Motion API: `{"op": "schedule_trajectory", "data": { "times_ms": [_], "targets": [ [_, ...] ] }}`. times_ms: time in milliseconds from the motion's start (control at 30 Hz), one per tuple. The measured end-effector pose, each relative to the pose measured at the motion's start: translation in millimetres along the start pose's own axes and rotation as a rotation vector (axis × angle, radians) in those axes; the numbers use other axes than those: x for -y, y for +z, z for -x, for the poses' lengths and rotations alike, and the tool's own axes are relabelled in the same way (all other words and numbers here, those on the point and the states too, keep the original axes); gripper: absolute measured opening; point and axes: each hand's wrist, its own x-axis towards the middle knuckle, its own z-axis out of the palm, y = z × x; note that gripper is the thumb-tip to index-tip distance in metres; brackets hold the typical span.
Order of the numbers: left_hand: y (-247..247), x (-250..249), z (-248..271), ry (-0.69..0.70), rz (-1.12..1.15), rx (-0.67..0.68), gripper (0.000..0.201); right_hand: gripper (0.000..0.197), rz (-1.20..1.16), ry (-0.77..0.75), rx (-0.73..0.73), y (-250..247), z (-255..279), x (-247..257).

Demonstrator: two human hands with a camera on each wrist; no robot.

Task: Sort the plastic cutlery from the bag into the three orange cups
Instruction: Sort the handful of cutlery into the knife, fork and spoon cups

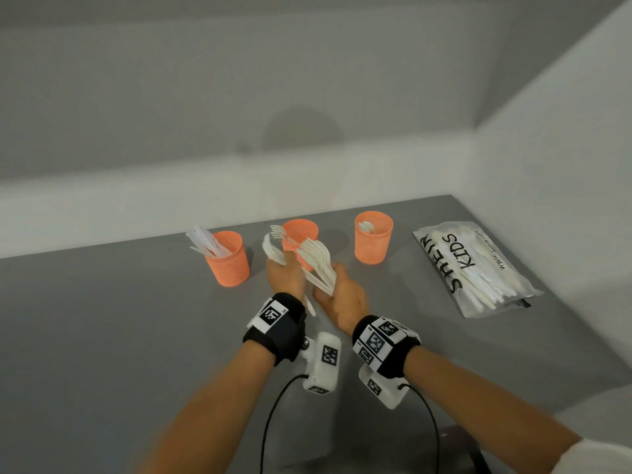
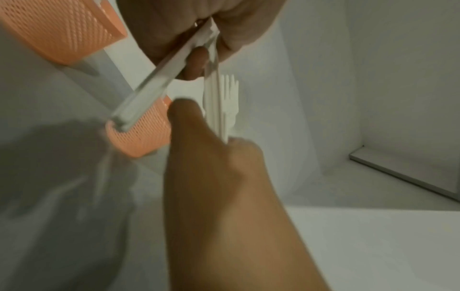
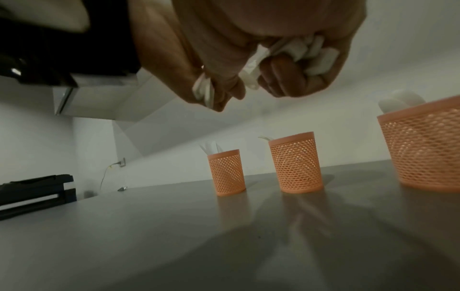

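Three orange mesh cups stand in a row on the grey table point(image 1: 119, 319). The left cup point(image 1: 227, 260) point(image 3: 226, 173) holds knives, the middle cup point(image 1: 301, 230) point(image 3: 295, 163) forks, the right cup point(image 1: 373, 242) point(image 3: 428, 149) spoons. Just in front of the middle cup, my left hand point(image 1: 285, 273) point(image 2: 199, 29) grips a few white pieces point(image 1: 272, 249) that look like spoons. Close beside it, my right hand point(image 1: 342, 295) point(image 3: 286, 59) is fisted round a fanned bunch of white forks point(image 1: 316, 260) point(image 2: 224, 102), tines up. The printed plastic bag point(image 1: 475, 268) of cutlery lies to the right.
A white wall runs behind the cups and another rises just right of the bag. Black cables point(image 1: 273, 415) hang from the wrist cameras over the near table. A black object point(image 3: 37, 189) sits beyond the table's far left.
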Motion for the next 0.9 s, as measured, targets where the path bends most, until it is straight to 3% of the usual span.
{"op": "schedule_trajectory", "data": {
  "times_ms": [67, 167, 333, 467, 633, 733, 833, 900],
  "targets": [
    [-12, -8, -11, -0.017, 0.058, -0.060, 0.027, 0.033, -0.118, 0.000, 0.038, 1, -1, -6],
    [-28, -18, -15, -0.098, 0.145, -0.042, 0.024, 0.008, -0.498, 0.146, 0.166, -4, -1, -5],
    [-37, -16, -2, -0.042, -0.093, 0.238, 0.025, 0.034, -0.943, 0.384, 0.521, -17, -6, 3],
    [-35, -17, 1, 0.011, -0.178, 0.276, 0.026, 0.043, -0.981, 0.388, 0.625, -21, -8, 6],
    [-30, -23, 0, 0.084, -0.330, 0.325, 0.033, 0.043, -0.836, 0.360, 0.666, -21, -5, 9],
    [-28, -21, -4, 0.118, -0.423, 0.276, 0.035, 0.044, -0.808, 0.357, 0.663, -20, -5, 8],
    [-25, -22, -4, 0.225, -0.460, 0.193, 0.019, 0.042, -0.840, 0.376, 0.551, -19, -8, 6],
    [-23, -24, -1, 0.288, -0.370, 0.109, 0.017, 0.033, -0.849, 0.365, 0.423, -19, -9, 5]
  ]
}}
